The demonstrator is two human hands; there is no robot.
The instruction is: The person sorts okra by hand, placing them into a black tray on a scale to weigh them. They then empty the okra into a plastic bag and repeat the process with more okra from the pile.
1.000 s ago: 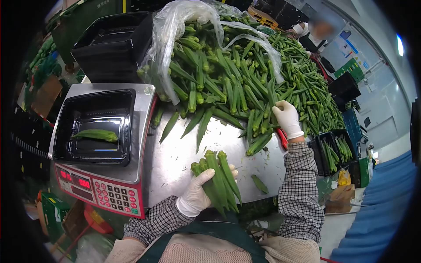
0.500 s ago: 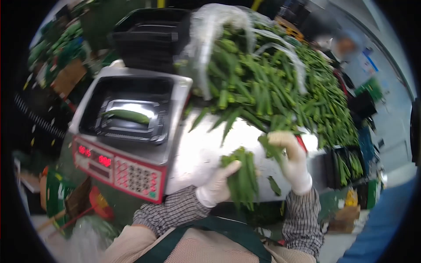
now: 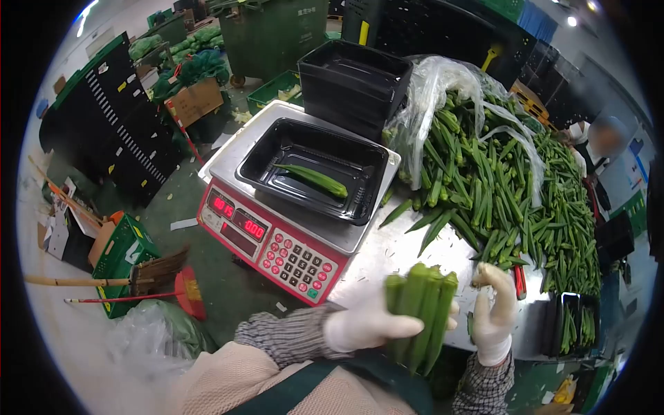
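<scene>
My left hand (image 3: 373, 324), in a white glove, is closed around a bunch of green okra (image 3: 420, 311), held upright with the stem ends up. To its right, my gloved right hand (image 3: 494, 308) is raised with its fingers bent and apart, and I see nothing in it. A large heap of okra (image 3: 484, 187) spills from a clear plastic bag (image 3: 443, 90) onto the metal table (image 3: 377, 259). One okra pod (image 3: 315, 180) lies in a black plastic tray (image 3: 259, 162) on the red-fronted digital scale (image 3: 277, 238), left of my hands.
Behind the scale stands a stack of black trays (image 3: 349, 86). At the right, another black tray (image 3: 553, 325) holds okra. Something red-handled (image 3: 519, 282) lies by my right hand. A broom (image 3: 159, 271) and a red dustpan (image 3: 188, 294) are at the left. A co-worker (image 3: 595, 149) is at the far right.
My view has swung left, so everything sits further right in it. The right hand no longer holds the okra it had. The left hand still grips its bunch, now more upright.
</scene>
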